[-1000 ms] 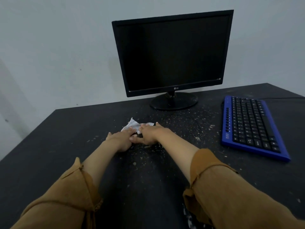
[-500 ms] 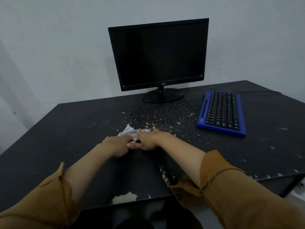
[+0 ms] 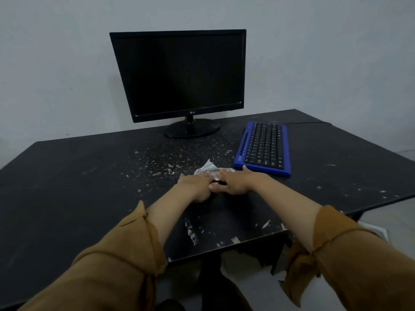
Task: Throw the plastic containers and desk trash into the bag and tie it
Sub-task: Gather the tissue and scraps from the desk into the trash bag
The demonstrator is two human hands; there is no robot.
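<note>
A crumpled white tissue (image 3: 208, 169) lies on the black desk (image 3: 67, 176), and both hands press on its near edge. My left hand (image 3: 197, 187) is curled with its fingers on the tissue's left part. Touching it on the right, my right hand (image 3: 235, 181) lies flat over the tissue. Pale crumbs and scraps (image 3: 166, 160) are strewn over the desk ahead of and to the left of the hands. No bag and no plastic container are in view.
A black monitor (image 3: 182, 75) stands at the back of the desk. A blue keyboard (image 3: 265, 147) lies just right of my right hand, its cable running right. The desk's front edge (image 3: 224, 248) is chipped. Grey floor shows at the lower right.
Both hands have slid the tissue to the right across the desk, from the middle of the crumbs to close beside the keyboard's near corner. The view has also pulled back and turned.
</note>
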